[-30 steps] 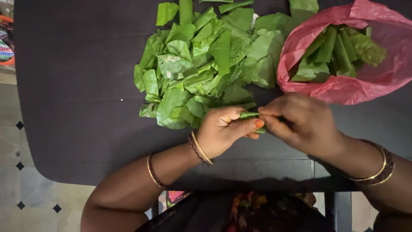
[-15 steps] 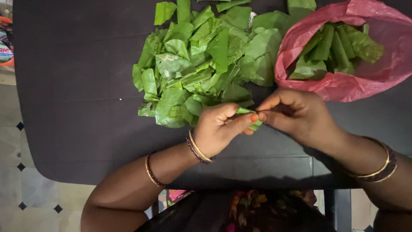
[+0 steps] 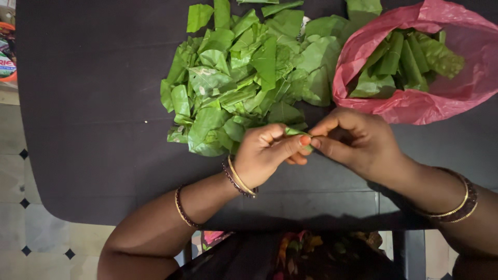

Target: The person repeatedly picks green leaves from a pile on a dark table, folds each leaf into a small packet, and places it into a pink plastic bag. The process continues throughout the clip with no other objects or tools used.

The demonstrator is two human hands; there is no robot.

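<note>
centrally, just below the middle of the frame, a small folded green leaf piece [image 3: 296, 133] is pinched between the fingertips of the left hand [image 3: 267, 155] and the right hand [image 3: 358, 142], both closed narrowly on it. just above, a heap of cut leaves [image 3: 249, 72] is spread on the dark table [image 3: 88, 103]. at upper right, folded leaves are held in a pink plastic bag [image 3: 415, 103].

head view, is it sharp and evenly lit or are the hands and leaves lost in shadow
Head view: mostly sharp; the leaf pile is bright with crisp edges, the pink bag shows a soft sheen but no harsh glare. The dark table swallows detail. The left hand and right hand are dimmer, and the small leaf piece in their grip is partly hidden. The bottom edge is murky.
</note>
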